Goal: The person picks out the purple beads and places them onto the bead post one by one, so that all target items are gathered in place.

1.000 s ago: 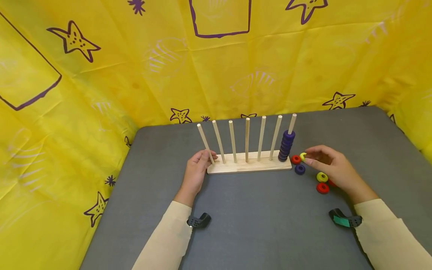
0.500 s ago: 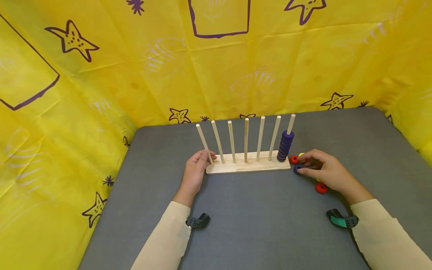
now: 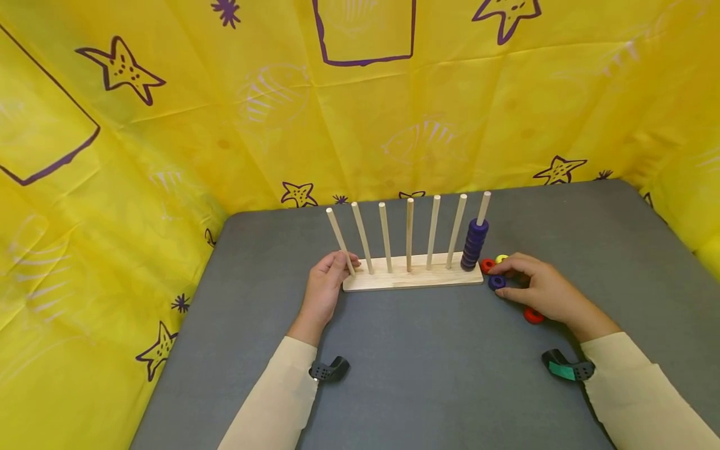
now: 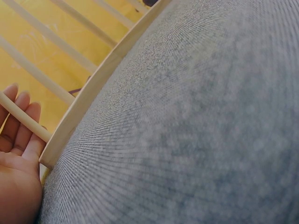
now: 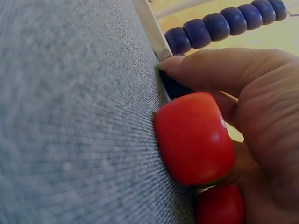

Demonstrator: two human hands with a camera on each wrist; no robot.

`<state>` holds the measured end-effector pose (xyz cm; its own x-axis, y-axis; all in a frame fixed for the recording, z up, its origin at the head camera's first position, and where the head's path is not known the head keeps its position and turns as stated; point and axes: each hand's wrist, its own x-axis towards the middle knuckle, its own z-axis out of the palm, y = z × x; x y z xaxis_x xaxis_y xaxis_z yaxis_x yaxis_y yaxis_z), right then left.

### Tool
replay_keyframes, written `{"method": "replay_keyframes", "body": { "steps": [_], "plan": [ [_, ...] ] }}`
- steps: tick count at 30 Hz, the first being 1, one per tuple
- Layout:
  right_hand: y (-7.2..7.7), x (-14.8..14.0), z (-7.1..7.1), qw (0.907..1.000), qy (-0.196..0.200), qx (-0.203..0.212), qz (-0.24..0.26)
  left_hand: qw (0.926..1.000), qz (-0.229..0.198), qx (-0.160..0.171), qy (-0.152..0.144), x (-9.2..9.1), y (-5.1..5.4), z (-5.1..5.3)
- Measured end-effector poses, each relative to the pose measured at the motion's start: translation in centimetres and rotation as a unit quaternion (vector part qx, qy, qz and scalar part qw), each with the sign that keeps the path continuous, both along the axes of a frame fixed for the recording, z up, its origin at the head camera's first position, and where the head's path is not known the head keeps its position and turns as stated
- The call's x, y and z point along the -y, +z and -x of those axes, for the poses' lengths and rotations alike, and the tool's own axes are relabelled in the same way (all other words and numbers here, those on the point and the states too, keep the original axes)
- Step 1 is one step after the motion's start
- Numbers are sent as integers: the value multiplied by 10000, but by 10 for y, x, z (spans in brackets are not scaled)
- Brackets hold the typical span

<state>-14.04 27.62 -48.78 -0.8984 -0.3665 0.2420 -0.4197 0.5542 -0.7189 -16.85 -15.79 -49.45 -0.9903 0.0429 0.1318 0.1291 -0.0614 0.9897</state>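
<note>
A pale wooden peg rack (image 3: 413,280) stands upright on the table, its row of several pegs facing me. Purple rings (image 3: 475,242) are stacked on the rightmost peg. My left hand (image 3: 322,289) holds the rack's left end, with fingers (image 4: 22,121) behind the first peg. To the right of the base, my right hand (image 3: 542,289) pinches a loose purple ring (image 3: 497,283) on the table between thumb and fingers. The right wrist view shows that ring mostly hidden behind the thumb (image 5: 205,70).
A red ring (image 3: 487,266) and a yellow ring (image 3: 501,258) lie just beyond the pinched one. Another red ring (image 3: 533,315) is under the right hand's near side. Yellow patterned cloth (image 3: 360,125) hangs behind the grey table (image 3: 427,375).
My right hand has moved left and down from beside the yellow ring to the loose purple ring, its fingers now around it. My left hand stays on the rack.
</note>
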Motion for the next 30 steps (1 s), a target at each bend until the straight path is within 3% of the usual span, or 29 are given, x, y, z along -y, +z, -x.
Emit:
{"method": "replay_keyframes", "body": {
  "steps": [9,18,30],
  "plan": [
    [-2,1,0,9999,-14,-104,-94,10000,50,-18,5,-1,0,0],
    [0,2,0,9995,-90,-262,152,10000,0,-2,18,-1,2,0],
    [6,0,0,9993,-344,-96,83,10000,17,27,19,0,0,0]
  ]
}}
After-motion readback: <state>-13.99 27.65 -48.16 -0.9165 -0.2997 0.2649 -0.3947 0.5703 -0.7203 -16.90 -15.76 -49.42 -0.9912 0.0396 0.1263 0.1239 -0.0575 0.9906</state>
